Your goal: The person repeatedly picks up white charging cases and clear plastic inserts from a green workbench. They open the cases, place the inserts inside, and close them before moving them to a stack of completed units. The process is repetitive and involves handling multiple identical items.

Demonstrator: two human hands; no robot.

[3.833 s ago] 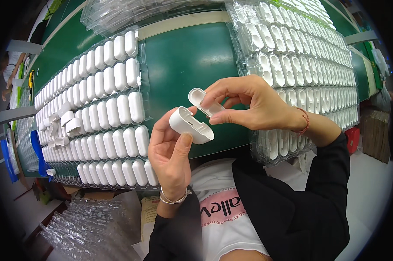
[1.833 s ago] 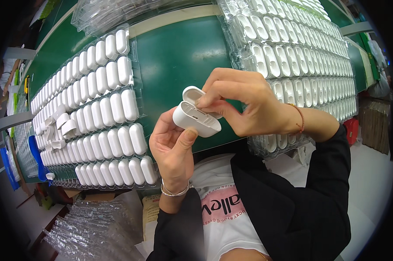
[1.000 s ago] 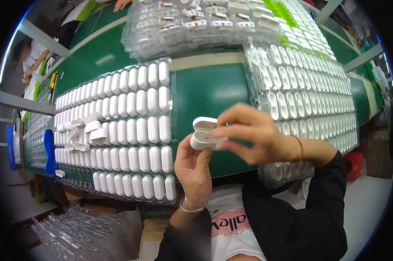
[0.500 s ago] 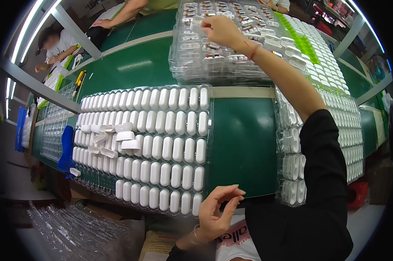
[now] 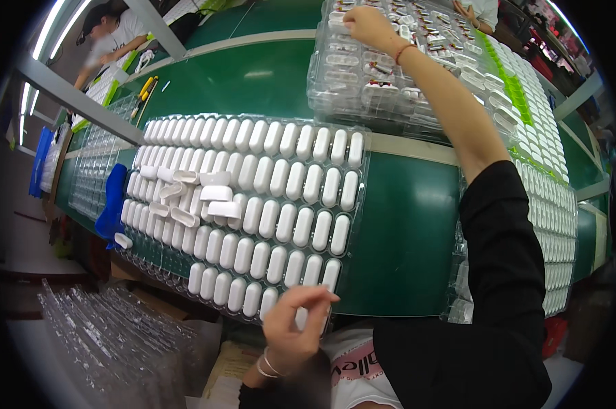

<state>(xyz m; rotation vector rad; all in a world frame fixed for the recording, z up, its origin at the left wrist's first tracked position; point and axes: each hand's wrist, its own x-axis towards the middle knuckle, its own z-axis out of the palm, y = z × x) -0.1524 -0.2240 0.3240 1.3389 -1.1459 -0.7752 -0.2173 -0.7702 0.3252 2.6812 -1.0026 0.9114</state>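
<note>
White piece [image 5: 337,22] at the right hand [image 5: 370,28]: likely light, stiff and slick

Head view: the white piece is by the left edge of the stacked clear trays [image 5: 362,114], which stand at the far side of the green tabletop [image 5: 407,238]. The right hand reaches over that edge with its fingertips drawn close together at the piece; whether they are clamped on it or only touching it, I cannot tell. The left hand [image 5: 293,328] is over the near-right corner of the clear tray [image 5: 168,257], fingers curled, with a gap behind the thumb and nothing seen in its hold (blur hides whether the tips meet).

The piece looks like thin moulded plastic, so it should weigh little and keep its shape under a gentle pinch. Its smooth surface may slip in dry fingers and scuff easily. A sound hold would be across its outer walls, thumb opposite forefinger, off any open rim.

Rows of white shells [image 5: 267,219] lie round side up in the clear tray, packed flank to flank; their rounded ends look easier to take hold of. Loose white pieces [image 5: 219,194] lie on top of them toward the tray's left edge, and would probably slide if nudged.
</note>
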